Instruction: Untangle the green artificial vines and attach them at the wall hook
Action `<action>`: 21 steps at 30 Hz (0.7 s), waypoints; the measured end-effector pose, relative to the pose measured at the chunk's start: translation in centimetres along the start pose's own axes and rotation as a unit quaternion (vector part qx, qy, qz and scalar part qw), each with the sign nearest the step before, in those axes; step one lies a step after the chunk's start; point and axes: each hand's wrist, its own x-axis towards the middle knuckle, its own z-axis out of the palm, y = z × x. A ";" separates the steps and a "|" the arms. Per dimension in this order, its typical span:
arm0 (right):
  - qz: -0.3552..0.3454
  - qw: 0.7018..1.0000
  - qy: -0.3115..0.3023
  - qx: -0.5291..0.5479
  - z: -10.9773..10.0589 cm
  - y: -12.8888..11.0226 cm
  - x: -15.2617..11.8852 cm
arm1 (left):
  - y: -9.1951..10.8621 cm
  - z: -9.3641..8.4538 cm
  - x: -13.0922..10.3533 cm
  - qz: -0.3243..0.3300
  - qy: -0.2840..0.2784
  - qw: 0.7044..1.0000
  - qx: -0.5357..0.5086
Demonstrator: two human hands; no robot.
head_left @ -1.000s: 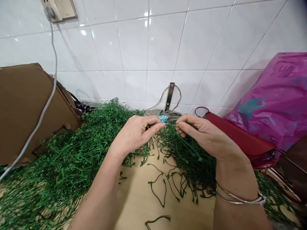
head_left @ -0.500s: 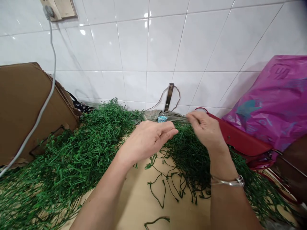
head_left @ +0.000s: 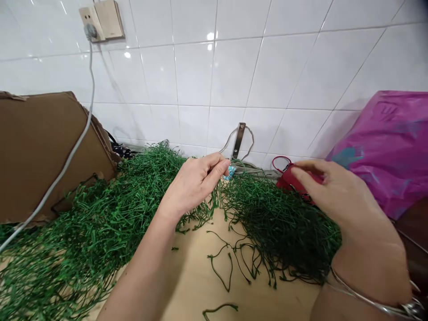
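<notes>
Over green cords [head_left: 284, 223] heaped on the table [head_left: 197, 276], I have the left hand [head_left: 194, 185] pinched by the blue-patterned piece [head_left: 230, 173], right hand [head_left: 349, 203] near the red bag [head_left: 284, 179], unable to tell whether either grasps anything.

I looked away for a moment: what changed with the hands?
The right hand moved from the middle out to the right, in front of the red bag. The left hand shifted rightward past the blue-patterned piece, then came back next to it. Whether either holds anything is unclear. The green cord heap at left, cardboard box and purple plastic bag stayed put.
</notes>
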 end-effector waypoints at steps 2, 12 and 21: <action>0.013 0.998 -0.035 0.057 -0.4 -3.6 -0.8 | -0.1 0.0 0.0 -0.009 0.002 1.000 -0.002; -0.033 0.930 -0.263 0.254 3.4 -7.8 -2.1 | -0.8 -0.6 0.1 -0.005 0.005 1.000 0.004; 0.107 0.992 -0.027 0.063 5.4 -2.1 0.8 | 1.6 1.9 0.0 0.059 -0.112 0.986 -0.106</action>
